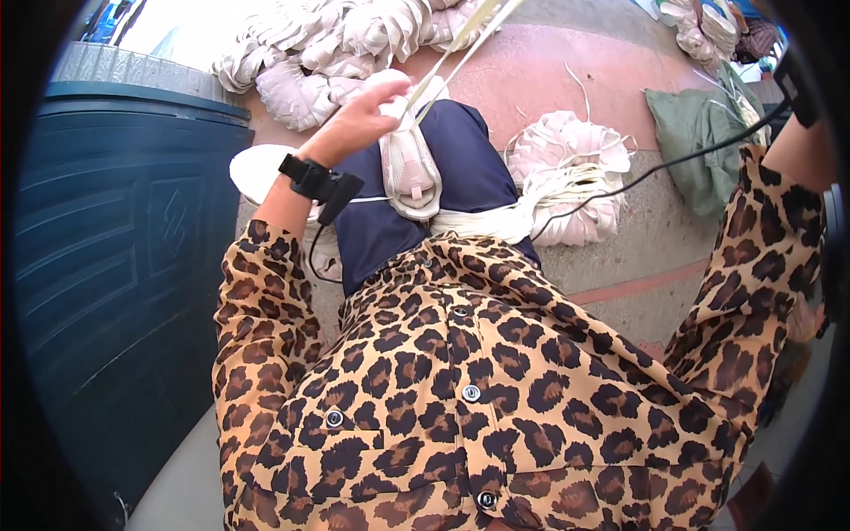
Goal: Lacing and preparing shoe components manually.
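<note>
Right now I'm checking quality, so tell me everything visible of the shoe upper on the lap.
This shoe upper is pale pink with an off-white edge and looks like soft fabric. Long and narrow, it has a rounded near end with a small pink tab. It lies lengthwise between the legs of the navy trousers. The left hand is at its far, partly hidden end, its grip unclear; pale strips rise from there to the picture's top.
</note>
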`<state>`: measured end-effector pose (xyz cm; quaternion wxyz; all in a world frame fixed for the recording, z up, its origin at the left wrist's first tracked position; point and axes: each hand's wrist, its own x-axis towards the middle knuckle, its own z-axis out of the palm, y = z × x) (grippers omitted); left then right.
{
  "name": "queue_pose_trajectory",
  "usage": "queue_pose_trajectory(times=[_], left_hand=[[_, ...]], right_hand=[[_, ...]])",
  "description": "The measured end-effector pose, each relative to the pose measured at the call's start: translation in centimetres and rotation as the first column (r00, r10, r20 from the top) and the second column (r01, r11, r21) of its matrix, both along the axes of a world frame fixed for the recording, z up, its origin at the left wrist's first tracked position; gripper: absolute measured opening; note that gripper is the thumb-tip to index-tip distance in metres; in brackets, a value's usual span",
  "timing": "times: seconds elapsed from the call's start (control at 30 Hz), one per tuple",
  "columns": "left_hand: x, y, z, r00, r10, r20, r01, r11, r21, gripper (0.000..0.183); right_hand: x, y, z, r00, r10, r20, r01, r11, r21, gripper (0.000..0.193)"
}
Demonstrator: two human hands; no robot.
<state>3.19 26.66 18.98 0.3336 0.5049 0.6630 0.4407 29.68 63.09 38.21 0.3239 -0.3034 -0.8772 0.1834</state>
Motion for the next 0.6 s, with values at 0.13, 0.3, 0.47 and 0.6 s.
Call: queue_pose_trajectory(times=[0.13, 0.3, 0.47, 0.6], left_hand=[[4.0, 1.5, 1.9, 0.976, -0.187, 0.114, 0.185, 0.982, 0.027, 0.027], [6.2, -4.5, 2.6, 0.892, -0.382, -0.243, 0.352, 0.923, -0.157, 0.009], [7.7, -7.6, 0.6, 0.702, -0.592, -0.397, 0.523, 0.806, -0.276, 0.013], [8.5, -6.8, -0.1, 0.640, -0.669, -0.378, 0.582, 0.744, -0.330, 0.017]], right_hand=[[-3.3, -3.3, -0.7, 0.990, 0.141, -0.003, -0.141, 0.990, -0.031, 0.020], [-7.4, -8.1, -8.5, 0.918, 0.372, 0.140, -0.315, 0.895, -0.314, 0.020], [-9.1, -21.9, -22.0, 0.771, 0.632, -0.073, -0.220, 0.157, -0.963, 0.015], [-10.3, -28.7, -27.2, 0.922, 0.187, -0.338, -0.200, -0.517, -0.832, 0.020]])
